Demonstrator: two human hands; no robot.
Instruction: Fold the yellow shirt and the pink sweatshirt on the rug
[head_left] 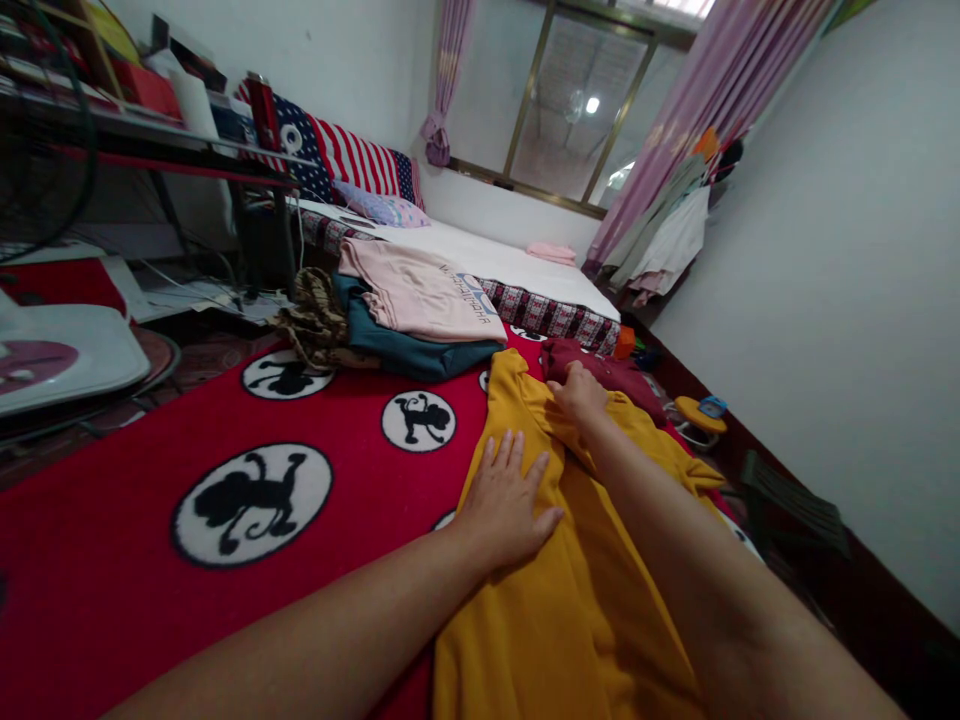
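A mustard-yellow top point(525, 620) lies spread over the red blanket, running from the bottom edge toward the middle of the view. My left hand point(506, 505) rests flat on its left side, fingers spread and thumb out. Farther up, my right hand point(581, 395) is at the upper part of the top, its fingers curled in on the yellow cloth; my own hand partly hides the grip. Just beyond it sits a folded maroon garment point(622, 375). To the left is a stack with a pale pink shirt point(420, 285) over a dark teal garment point(420, 355).
The red blanket point(360, 500) bears black monkey figures in white circles. A brown patterned cloth point(315, 315) lies beside the stack. Behind is a white-covered bed point(480, 240). A cluttered desk point(187, 150) stands left; a yellow-topped stool point(701, 413) and dark green stool point(795, 495) stand right.
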